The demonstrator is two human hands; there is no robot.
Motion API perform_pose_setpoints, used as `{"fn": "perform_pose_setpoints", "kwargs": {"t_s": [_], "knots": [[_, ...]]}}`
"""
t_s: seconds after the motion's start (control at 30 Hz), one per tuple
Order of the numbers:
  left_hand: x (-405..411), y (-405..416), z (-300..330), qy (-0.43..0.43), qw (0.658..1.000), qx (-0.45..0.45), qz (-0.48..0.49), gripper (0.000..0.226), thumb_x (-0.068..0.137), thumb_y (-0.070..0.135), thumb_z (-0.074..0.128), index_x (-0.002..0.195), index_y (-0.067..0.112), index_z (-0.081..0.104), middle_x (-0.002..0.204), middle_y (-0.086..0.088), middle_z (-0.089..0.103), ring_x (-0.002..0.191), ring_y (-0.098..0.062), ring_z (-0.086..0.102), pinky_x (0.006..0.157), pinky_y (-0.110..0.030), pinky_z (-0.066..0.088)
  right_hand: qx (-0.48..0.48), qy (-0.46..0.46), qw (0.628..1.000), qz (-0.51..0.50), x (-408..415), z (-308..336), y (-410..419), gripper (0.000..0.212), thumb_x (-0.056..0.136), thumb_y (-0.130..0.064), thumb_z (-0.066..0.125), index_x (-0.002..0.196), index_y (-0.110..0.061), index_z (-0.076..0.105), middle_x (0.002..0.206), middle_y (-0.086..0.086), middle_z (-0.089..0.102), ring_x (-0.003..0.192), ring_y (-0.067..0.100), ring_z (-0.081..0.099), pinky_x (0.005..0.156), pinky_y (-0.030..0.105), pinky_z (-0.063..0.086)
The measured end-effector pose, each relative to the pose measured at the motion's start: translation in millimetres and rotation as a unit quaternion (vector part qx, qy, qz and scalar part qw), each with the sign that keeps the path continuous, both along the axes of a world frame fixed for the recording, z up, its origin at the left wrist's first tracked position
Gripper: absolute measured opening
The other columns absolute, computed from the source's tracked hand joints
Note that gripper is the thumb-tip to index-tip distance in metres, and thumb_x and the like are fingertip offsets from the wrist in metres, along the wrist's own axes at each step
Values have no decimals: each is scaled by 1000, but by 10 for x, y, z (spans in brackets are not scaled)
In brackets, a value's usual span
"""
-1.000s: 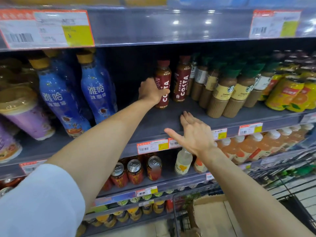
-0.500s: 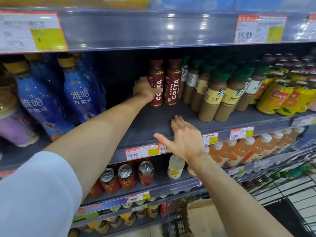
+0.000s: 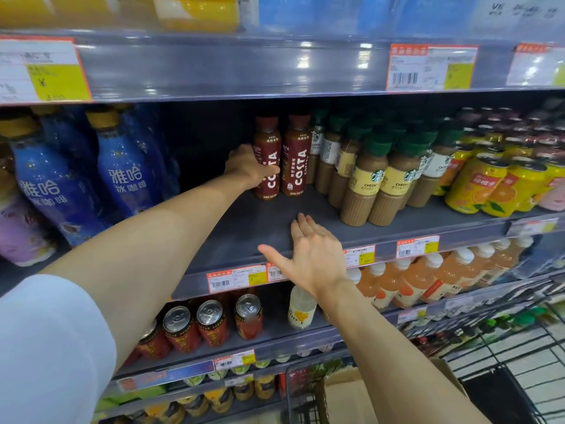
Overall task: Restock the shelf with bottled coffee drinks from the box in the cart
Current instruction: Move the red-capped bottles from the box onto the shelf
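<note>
Two dark red Costa coffee bottles stand upright, side by side, deep on the grey shelf (image 3: 244, 231). My left hand (image 3: 247, 166) is wrapped around the left Costa bottle (image 3: 269, 166), which rests on the shelf board. The right Costa bottle (image 3: 296, 157) touches it. My right hand (image 3: 312, 255) hovers open and flat over the shelf's front edge, holding nothing. The cardboard box (image 3: 345, 399) sits in the cart (image 3: 504, 362) at the bottom right; its contents are hidden.
Green-capped Starbucks bottles (image 3: 367, 182) crowd the shelf right of the Costa pair, then yellow orange-drink bottles (image 3: 477, 185). Blue bottles (image 3: 125, 166) stand at the left, with a bare gap between. Red cans (image 3: 211, 325) and orange juice bottles (image 3: 428, 276) fill the shelf below.
Both hands keep almost the same pose. My left hand has stayed on the left Costa bottle; the view has shifted slightly to the right.
</note>
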State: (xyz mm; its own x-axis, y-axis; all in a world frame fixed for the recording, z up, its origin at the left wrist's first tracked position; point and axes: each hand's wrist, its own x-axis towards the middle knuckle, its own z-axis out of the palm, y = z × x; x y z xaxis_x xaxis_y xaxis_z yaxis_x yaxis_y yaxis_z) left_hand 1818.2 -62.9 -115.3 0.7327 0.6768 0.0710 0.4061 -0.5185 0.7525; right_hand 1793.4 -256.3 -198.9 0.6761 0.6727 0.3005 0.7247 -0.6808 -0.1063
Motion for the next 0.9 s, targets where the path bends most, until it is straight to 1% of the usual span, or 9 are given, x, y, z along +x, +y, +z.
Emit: {"fn": "perform_pose_setpoints", "kwargs": {"t_s": [0.13, 0.23, 0.37, 0.43, 0.53, 0.6, 0.73, 0.83, 0.9], "knots": [[-87, -105, -24, 20, 999, 0, -27, 67, 75, 32, 80, 133, 18, 51, 135, -4, 56, 123, -23, 54, 100, -33, 43, 1, 6, 1000, 10, 19, -20, -6, 107, 83, -84, 14, 122, 1, 66, 130, 19, 61, 126, 27, 56, 103, 36, 48], [-218, -245, -51, 30, 996, -8, -78, 61, 76, 36, 79, 130, 24, 53, 131, 0, 59, 121, -20, 54, 95, -26, 40, -10, 18, 1000, 17, 46, -18, -10, 109, 81, -84, 13, 126, 2, 63, 133, 19, 59, 129, 27, 53, 106, 36, 45], [-448, -498, 19, 48, 988, 87, -116, 55, 88, 41, 66, 136, 21, 49, 136, -3, 54, 123, -24, 51, 88, -22, 35, -27, 36, 998, 35, 75, 58, -59, 118, 72, -84, 1, 140, 1, 47, 149, 17, 43, 142, 25, 35, 116, 35, 29], [-628, -606, 49, 66, 976, 132, -158, 57, 89, 45, 62, 138, 22, 45, 137, -3, 51, 124, -26, 49, 95, -26, 38, -41, 29, 998, 49, 44, 119, -110, 117, 74, -83, 0, 147, 0, 37, 155, 16, 34, 147, 25, 24, 120, 36, 20], [-923, -627, 54, 88, 959, 174, -207, 68, 84, 58, 57, 141, 26, 38, 139, -3, 50, 126, -24, 49, 105, -39, 40, -54, 30, 996, 65, -91, 172, -192, 103, 85, -79, 9, 153, -2, 18, 162, 14, 15, 151, 23, 6, 122, 38, 6], [-1126, -670, 46, 104, 949, 212, -208, 72, 85, 63, 52, 143, 23, 37, 142, -3, 47, 129, -22, 46, 108, -37, 38, -57, 35, 995, 72, -228, 188, -257, 97, 89, -75, 12, 154, -3, 11, 163, 12, 6, 151, 21, -2, 123, 38, 2], [-1523, -894, -28, 194, 918, 288, -193, 79, 92, 63, 38, 147, 6, 31, 152, -12, 34, 141, -27, 32, 115, -38, 27, -55, 29, 994, 87, -539, 195, -441, 87, 96, -67, 20, 155, -4, 11, 164, 11, 2, 151, 20, -5, 123, 37, 1], [-1865, -1110, -147, 208, 900, 331, -191, 69, 95, 60, 33, 132, 3, 46, 137, -17, 49, 127, -30, 45, 106, -39, 34, -52, 48, 993, 94, -821, 105, -599, 84, 97, -64, 24, 154, -4, 12, 164, 11, 4, 151, 20, -3, 123, 37, 2], [-2067, -1236, -289, 197, 887, 364, -204, 66, 96, 58, 31, 129, 4, 49, 134, -17, 52, 124, -30, 47, 104, -40, 35, -67, 48, 992, 96, -1025, 4, -734, 82, 98, -62, 25, 154, -4, 12, 164, 12, 5, 151, 20, -2, 123, 36, 2]]}}
